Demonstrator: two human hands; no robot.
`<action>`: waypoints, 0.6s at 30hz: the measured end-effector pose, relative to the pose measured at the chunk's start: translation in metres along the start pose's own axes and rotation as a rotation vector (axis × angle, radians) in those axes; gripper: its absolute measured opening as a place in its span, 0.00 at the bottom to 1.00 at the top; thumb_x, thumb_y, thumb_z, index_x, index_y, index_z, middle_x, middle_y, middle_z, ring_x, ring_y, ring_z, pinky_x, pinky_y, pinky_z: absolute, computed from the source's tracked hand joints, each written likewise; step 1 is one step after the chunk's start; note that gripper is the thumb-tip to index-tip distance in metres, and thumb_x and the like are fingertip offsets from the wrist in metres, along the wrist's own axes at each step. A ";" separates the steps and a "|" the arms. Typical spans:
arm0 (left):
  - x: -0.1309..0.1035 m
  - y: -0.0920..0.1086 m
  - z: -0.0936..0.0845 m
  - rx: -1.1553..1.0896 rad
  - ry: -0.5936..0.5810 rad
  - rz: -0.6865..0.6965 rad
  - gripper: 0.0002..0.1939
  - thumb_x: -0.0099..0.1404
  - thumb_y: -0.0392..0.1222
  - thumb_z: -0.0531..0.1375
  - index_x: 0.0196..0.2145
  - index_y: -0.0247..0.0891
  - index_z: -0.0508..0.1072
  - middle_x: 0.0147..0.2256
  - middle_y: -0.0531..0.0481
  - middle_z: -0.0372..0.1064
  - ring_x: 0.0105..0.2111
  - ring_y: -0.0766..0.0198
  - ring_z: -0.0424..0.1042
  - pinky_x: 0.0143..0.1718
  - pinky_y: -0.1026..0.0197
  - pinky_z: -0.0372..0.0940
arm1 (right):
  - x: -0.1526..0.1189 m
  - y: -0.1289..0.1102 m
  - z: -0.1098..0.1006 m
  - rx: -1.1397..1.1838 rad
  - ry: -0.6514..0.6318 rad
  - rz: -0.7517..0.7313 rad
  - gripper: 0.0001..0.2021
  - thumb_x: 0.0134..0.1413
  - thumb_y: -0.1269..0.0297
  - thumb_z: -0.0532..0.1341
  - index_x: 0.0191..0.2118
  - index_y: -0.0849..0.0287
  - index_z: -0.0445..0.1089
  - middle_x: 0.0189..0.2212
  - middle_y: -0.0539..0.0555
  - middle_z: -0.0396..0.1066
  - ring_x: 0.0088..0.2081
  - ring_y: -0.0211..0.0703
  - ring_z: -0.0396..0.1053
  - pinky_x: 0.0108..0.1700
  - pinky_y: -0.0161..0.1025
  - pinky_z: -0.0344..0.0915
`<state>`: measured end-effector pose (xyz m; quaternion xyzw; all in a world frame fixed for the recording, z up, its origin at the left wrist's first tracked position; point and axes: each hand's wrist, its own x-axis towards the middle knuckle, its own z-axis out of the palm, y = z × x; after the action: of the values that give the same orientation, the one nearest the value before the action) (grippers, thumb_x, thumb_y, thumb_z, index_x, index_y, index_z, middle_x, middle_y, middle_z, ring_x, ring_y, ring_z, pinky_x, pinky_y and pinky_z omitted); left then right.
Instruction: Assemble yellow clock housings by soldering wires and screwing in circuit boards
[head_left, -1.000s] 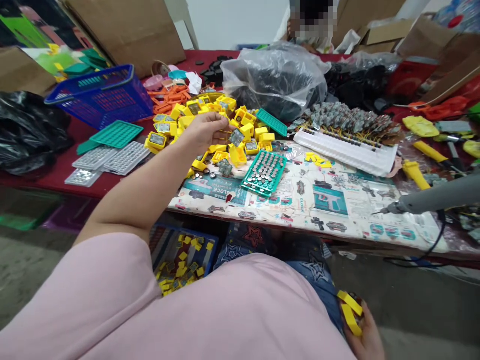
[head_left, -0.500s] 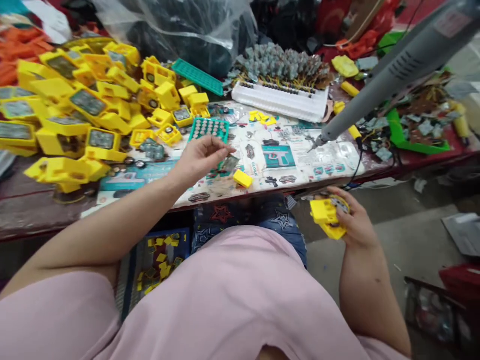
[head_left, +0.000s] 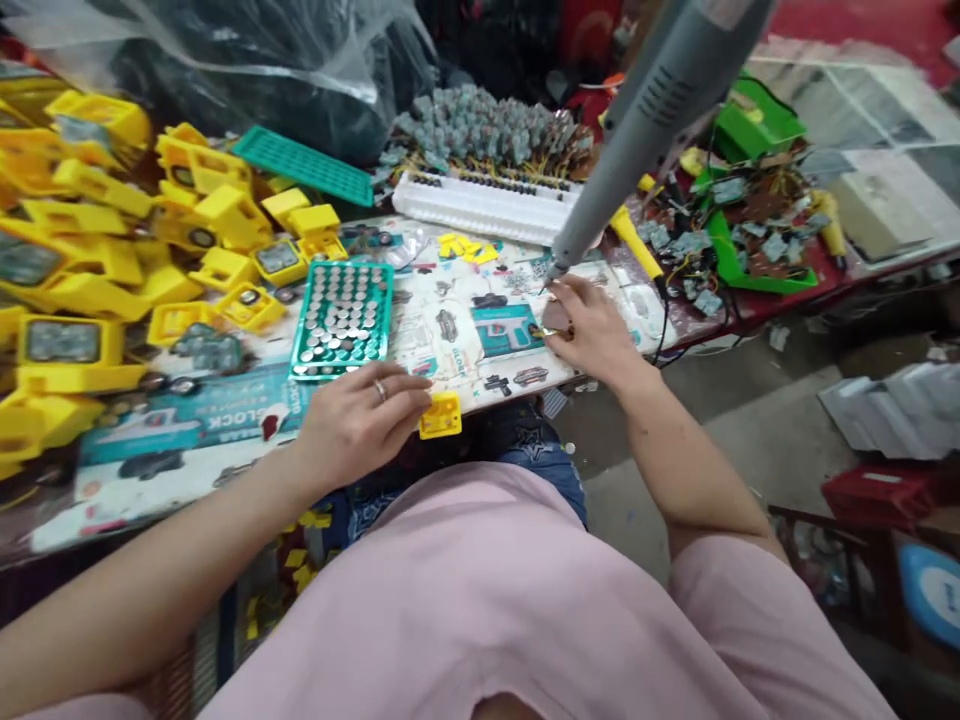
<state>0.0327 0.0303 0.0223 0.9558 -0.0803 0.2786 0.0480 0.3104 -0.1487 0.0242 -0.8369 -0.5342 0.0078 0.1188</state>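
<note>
My left hand [head_left: 367,415], with a ring on one finger, is closed on a small yellow part [head_left: 440,415] at the table's front edge. My right hand [head_left: 589,330] is closed near the tip of the hanging grey electric screwdriver [head_left: 622,140]; what its fingers hold is too small and blurred to make out. Just behind my left hand lies a green tray [head_left: 343,318] bearing several round silvery pieces. Small yellow pieces [head_left: 468,248] lie on the printed sheet [head_left: 420,330] between the tray and the screwdriver.
Yellow housings [head_left: 82,240] are heaped at the left. Behind the sheet, a white rack [head_left: 480,207] stands before piled grey parts with wires. A green bin [head_left: 750,255] with grey and brown parts is at the right. An empty-looking green tray [head_left: 304,165] lies behind the housings.
My right hand has moved from the right, beyond the table edge, to the screwdriver tip; the yellow housing it held is out of sight. My left hand is now at the small yellow part. The view has shifted.
</note>
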 end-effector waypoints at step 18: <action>0.023 0.005 0.037 0.208 -0.093 -0.016 0.09 0.69 0.33 0.56 0.31 0.36 0.74 0.24 0.51 0.73 0.24 0.63 0.71 0.25 0.61 0.57 | 0.017 0.054 -0.044 0.287 -0.025 -0.033 0.27 0.54 0.61 0.65 0.59 0.62 0.70 0.57 0.60 0.73 0.60 0.51 0.71 0.65 0.50 0.63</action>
<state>0.0706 0.0178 0.0041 0.9681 -0.0456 0.2406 -0.0532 0.3726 -0.1637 0.0578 -0.8022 -0.5427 0.0926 0.2308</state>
